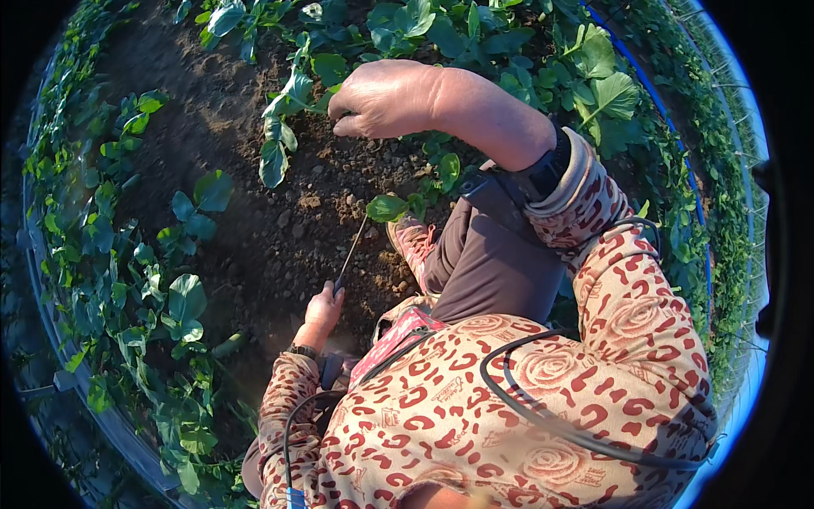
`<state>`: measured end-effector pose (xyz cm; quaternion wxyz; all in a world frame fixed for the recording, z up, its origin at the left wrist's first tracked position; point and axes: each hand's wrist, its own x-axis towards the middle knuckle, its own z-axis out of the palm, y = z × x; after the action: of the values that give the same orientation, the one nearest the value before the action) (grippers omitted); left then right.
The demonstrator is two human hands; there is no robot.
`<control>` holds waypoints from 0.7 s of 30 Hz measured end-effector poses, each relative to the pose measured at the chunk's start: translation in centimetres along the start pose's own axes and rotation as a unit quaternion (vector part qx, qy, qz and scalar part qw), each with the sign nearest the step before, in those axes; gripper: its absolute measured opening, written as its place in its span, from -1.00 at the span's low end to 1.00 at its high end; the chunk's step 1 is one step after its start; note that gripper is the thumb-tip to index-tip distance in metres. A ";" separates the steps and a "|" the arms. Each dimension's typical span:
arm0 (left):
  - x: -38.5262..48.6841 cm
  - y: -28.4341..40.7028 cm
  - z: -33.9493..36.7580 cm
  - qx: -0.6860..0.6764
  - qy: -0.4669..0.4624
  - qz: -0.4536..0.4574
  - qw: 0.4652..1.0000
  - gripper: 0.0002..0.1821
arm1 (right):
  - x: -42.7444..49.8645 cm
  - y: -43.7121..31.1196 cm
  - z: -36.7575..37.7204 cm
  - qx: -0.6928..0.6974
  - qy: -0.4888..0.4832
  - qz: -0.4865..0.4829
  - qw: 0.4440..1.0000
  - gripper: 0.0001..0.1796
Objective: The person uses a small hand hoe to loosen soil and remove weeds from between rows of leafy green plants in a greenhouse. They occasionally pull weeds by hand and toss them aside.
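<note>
My left hand point(324, 308) is closed round the dark handle of a thin tool with a long narrow metal shaft point(353, 245), whose far end points at the soil near a green leaf point(386, 208). My right hand point(381, 98) is at the top middle, its fingers bent together round the stem of a leafy green plant point(280, 114). The plant's drooping leaves hang to the left of that hand, above brown crumbly soil point(305, 210). The fingertips of this hand are mostly hidden behind its back.
Leafy plants point(187, 299) grow in a row on the left, and more point(598, 83) at the top and right. A blue hose or line point(668, 121) curves along the right. My pink shoe point(416, 245) rests on the soil. Black cables point(540, 420) loop over my patterned top.
</note>
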<state>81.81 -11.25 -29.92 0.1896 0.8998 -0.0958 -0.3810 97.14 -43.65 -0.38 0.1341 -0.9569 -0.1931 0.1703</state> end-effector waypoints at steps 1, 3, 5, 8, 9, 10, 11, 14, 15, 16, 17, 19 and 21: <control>-1.0 -0.8 -0.6 -0.002 -0.013 -0.009 1.000 -0.63 | -0.1 0.1 0.0 0.004 0.001 -0.002 1.000 -0.65; -3.0 -2.4 -2.0 0.033 -0.046 -0.011 0.998 -0.64 | -0.3 0.2 0.0 0.000 0.004 0.002 1.000 -0.64; -4.6 -3.9 -3.2 0.053 -0.069 -0.022 0.996 -0.66 | -0.6 0.2 0.0 -0.001 0.015 0.000 1.000 -0.62; -5.8 -5.3 -3.9 -0.002 -0.049 -0.044 0.998 -0.66 | -0.9 -0.2 -0.1 0.013 0.030 -0.001 0.999 -0.63; -5.5 -5.3 -3.8 -0.015 -0.040 -0.039 0.998 -0.66 | -1.1 -0.3 -0.2 0.027 0.031 0.007 0.999 -0.66; -4.8 -4.9 -3.5 -0.058 -0.010 -0.022 0.998 -0.66 | -1.1 -0.4 -0.2 0.026 0.026 0.007 0.999 -0.65; -3.7 -4.3 -3.3 -0.083 0.009 -0.020 0.996 -0.67 | -1.2 -0.5 -0.3 0.022 0.013 -0.002 1.000 -0.65; 2.3 -1.1 -3.2 -0.152 0.126 0.018 0.980 -0.66 | -1.1 -0.9 -0.2 0.028 0.004 -0.015 1.000 -0.64; 5.0 0.4 -3.5 -0.145 0.166 0.024 0.975 -0.66 | -1.0 -1.0 -0.1 0.035 0.002 -0.008 0.999 -0.62; 7.7 1.5 -4.3 -0.188 0.179 0.048 0.964 -0.66 | -0.8 -1.2 -0.1 0.031 0.011 -0.018 0.999 -0.63; 10.5 3.0 -5.1 -0.218 0.201 0.075 0.952 -0.65 | -0.8 -1.3 0.0 0.024 0.016 -0.013 1.000 -0.63; 15.7 6.1 -6.6 -0.211 0.255 0.081 0.940 -0.62 | -0.7 -1.6 0.0 0.030 0.013 -0.009 0.999 -0.63; 19.7 9.2 -7.9 -0.222 0.277 0.028 0.935 -0.60 | -0.7 -2.0 0.0 0.029 -0.005 -0.012 0.999 -0.63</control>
<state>100.90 -23.75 -33.85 0.4143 0.9015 0.0222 -0.1230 95.94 -42.18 0.46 0.1631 -0.9494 -0.2001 0.1789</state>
